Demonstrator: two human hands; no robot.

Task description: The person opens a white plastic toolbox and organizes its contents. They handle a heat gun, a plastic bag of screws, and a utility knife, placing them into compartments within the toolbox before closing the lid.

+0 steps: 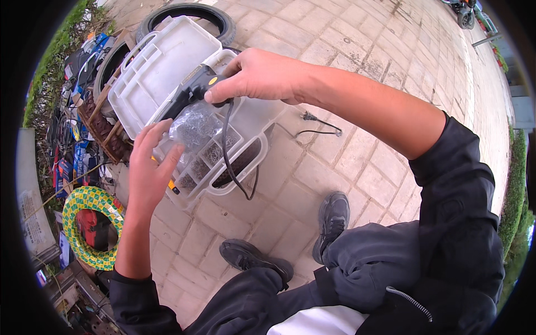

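Between thumb and fingers my right hand [255,79] holds a black corded hand tool [192,90], perhaps a plastic welder, above an opened white plastic case [167,54]. The tool's cord hangs in a loop over the case front. My left hand [150,159] has its fingers apart by the tool's front end; whether it touches the tool I cannot tell. Below the tool, a clear plastic bag [194,125] of small metal pieces lies over compartments [213,153] with more small metal pieces. A yellow-and-black tool [173,187] shows partly at the case's left side.
A power plug [309,116] with a short cable lies on the paving right of the case. Behind the case is a black tyre [228,29]. To the left are a wooden crate [98,121], boxed goods and a green-and-yellow wrapped ring [71,213]. My shoes [335,213] stand near the case.
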